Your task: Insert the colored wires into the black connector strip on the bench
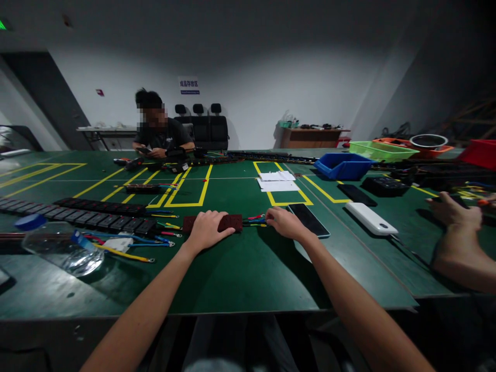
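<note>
Over a dark red socket strip [235, 223] lies my left hand [208, 230], its fingers on the far side and the thumb along the near side. Short coloured wires [256, 222], in red, yellow, green and blue, come out of the strip's right end. My right hand [284, 222] is closed in a pinch at the tips of these wires; the exact contact is partly hidden by the fingers. A smartphone [310, 219] lies just right of my right hand. Left of the strip are long black socket strips [116, 221] with ring-terminal leads [135, 255].
A clear plastic bottle [62, 250] lies at the left. White papers [277, 181], a white power bank [370, 218] and a blue bin [343, 166] stand beyond and right. A co-worker [163, 129] sits across the table; another person's hand [459, 214] is at the right.
</note>
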Demonstrator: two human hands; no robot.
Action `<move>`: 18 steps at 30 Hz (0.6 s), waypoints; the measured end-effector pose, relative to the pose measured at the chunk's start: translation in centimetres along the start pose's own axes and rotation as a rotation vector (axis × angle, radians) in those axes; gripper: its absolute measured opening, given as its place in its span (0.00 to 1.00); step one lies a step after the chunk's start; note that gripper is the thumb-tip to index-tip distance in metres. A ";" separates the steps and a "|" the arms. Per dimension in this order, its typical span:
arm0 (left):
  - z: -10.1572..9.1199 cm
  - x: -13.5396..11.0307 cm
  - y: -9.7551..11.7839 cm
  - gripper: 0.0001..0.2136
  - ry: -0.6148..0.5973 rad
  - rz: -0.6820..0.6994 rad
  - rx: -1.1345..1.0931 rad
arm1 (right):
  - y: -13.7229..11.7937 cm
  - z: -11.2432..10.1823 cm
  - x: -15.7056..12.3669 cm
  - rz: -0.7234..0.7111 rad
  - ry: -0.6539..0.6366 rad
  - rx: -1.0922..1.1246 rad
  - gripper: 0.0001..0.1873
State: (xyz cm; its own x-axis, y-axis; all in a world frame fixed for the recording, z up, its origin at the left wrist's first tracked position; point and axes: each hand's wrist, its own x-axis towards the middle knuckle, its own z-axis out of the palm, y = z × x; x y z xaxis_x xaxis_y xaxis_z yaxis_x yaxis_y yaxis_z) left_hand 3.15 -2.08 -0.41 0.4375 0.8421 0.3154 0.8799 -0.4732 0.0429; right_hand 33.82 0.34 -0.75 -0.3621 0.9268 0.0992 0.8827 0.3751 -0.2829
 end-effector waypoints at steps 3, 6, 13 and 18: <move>0.0 0.0 0.0 0.30 0.002 0.000 0.005 | -0.4 0.0 -0.2 -0.008 -0.003 -0.058 0.08; 0.0 -0.1 0.1 0.30 0.004 0.003 0.019 | -0.5 0.1 -0.2 -0.016 0.005 -0.096 0.09; -0.1 -0.2 0.2 0.30 0.002 -0.002 0.011 | 0.0 0.3 0.1 -0.009 0.003 -0.041 0.09; 0.2 -0.2 0.0 0.30 0.005 0.002 0.000 | 0.1 0.3 0.0 -0.007 0.015 0.005 0.08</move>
State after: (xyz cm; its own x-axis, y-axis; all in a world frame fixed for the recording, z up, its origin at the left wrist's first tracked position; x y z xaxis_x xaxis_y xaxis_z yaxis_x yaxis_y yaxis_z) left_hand 3.06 -2.17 -0.62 0.4382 0.8397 0.3206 0.8791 -0.4748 0.0419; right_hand 33.79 0.39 -1.07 -0.3633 0.9245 0.1154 0.8789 0.3812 -0.2869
